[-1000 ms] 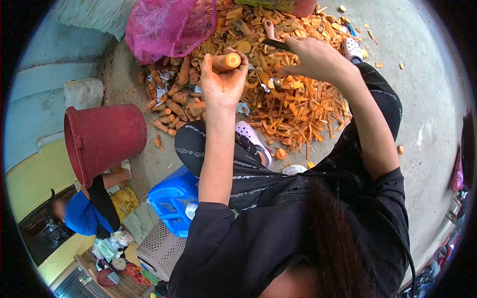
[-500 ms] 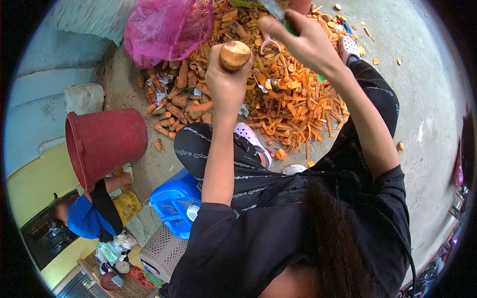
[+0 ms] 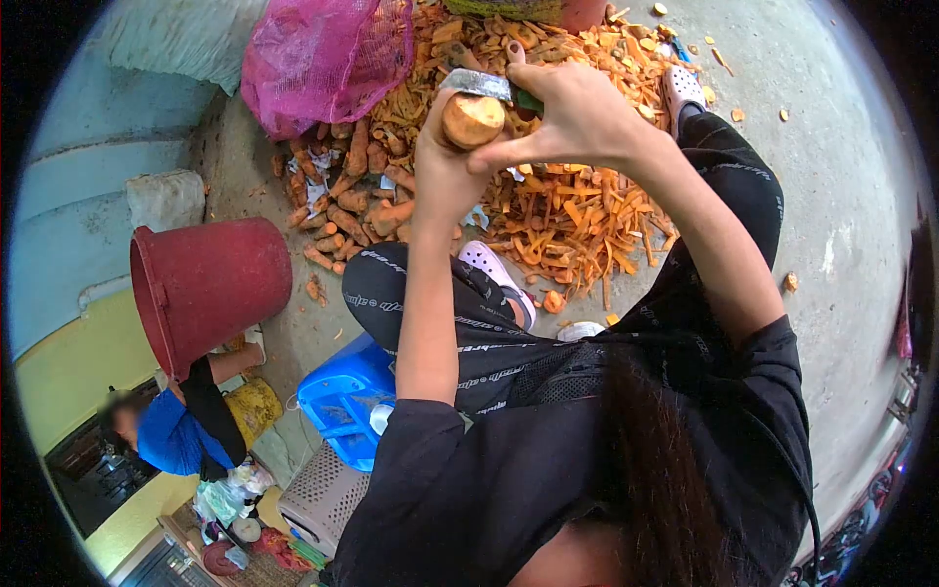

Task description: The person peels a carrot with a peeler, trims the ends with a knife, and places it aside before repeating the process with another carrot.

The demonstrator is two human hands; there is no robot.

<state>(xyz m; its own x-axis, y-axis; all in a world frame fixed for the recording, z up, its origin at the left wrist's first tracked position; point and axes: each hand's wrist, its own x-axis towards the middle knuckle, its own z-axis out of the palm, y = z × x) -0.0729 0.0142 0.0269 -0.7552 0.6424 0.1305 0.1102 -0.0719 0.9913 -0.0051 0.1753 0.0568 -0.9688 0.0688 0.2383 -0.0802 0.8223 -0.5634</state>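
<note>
My left hand (image 3: 440, 171) grips a carrot (image 3: 472, 119) upright, its blunt cut end facing me. My right hand (image 3: 577, 117) holds a knife (image 3: 481, 86) with a grey blade and green handle; the blade lies across the far side of the carrot's top, and the thumb presses near the carrot. Beneath both hands spreads a large heap of orange carrot peelings (image 3: 577, 215) on the concrete floor. Unpeeled, dirty carrots (image 3: 342, 196) lie in a pile to the left of the peelings.
A pink mesh sack (image 3: 328, 54) lies at the top left. A dark red bucket (image 3: 210, 289) is on its side at the left, a blue plastic stool (image 3: 342, 396) and a grey basket (image 3: 318, 499) below. Another person in blue (image 3: 176, 440) crouches at lower left.
My right hand brought the knife down from above the pile onto the carrot's top. My left hand turned the carrot so its cut end faces up.
</note>
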